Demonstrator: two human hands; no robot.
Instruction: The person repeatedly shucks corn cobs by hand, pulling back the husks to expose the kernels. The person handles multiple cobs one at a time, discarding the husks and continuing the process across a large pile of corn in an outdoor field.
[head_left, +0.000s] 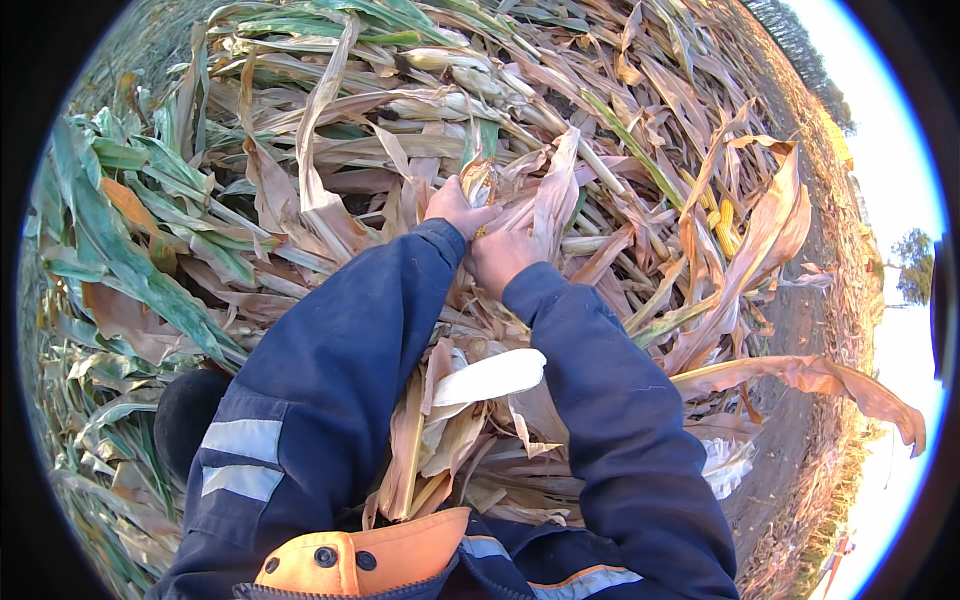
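Observation:
Both hands meet in front of me over a heap of cut corn stalks (405, 180). My left hand (459, 210) is closed around an ear of corn (480, 182), whose kernels show at the top between loosened husks. Close against it, my right hand (504, 259) is clenched on dry corn husk (553, 196), which fans out above the fist. A few yellow kernels peek out between the hands; the rest of the ear is hidden. Below them, between my forearms, lies a smooth white inner husk (491, 377) among dry leaves.
Bare yellow corn cobs (724, 229) lie in the heap at right. Ears still in husks (450, 61) rest farther up. Green leaves (127, 225) spread on the left. A dirt strip (795, 322) runs along the right, with a crumpled pale translucent piece (727, 465) near it.

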